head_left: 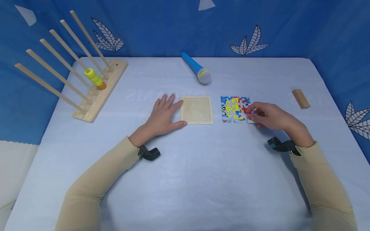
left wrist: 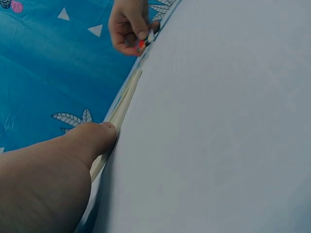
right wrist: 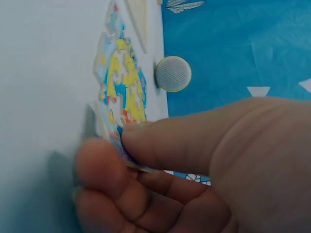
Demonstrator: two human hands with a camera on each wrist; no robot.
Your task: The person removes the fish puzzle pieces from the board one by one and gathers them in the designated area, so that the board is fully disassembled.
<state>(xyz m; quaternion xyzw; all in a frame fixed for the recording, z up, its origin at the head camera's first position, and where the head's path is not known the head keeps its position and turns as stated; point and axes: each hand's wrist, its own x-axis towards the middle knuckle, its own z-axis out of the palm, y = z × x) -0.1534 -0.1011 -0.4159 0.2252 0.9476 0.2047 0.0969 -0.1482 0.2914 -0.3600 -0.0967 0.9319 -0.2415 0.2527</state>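
Note:
My left hand (head_left: 163, 118) lies spread flat on the table, its thumb and index fingertip at the left edge of a square wooden puzzle tray (head_left: 196, 111). The tray's recess is bare wood. Right of it lies a colourful jigsaw puzzle (head_left: 231, 107), yellow, red and blue, its pieces set close together with small gaps. At the puzzle's right side my right hand (head_left: 271, 116) pinches a puzzle piece (head_left: 251, 115) with some red on it between thumb and fingers. In the right wrist view, the fingers hide part of that puzzle piece (right wrist: 116, 137).
A blue toy microphone (head_left: 194, 65) lies behind the tray. At the back left stands a wooden peg rack (head_left: 108, 88) with tall rods and several yellow and orange beads (head_left: 93, 77). A small wooden block (head_left: 301, 98) lies at the far right.

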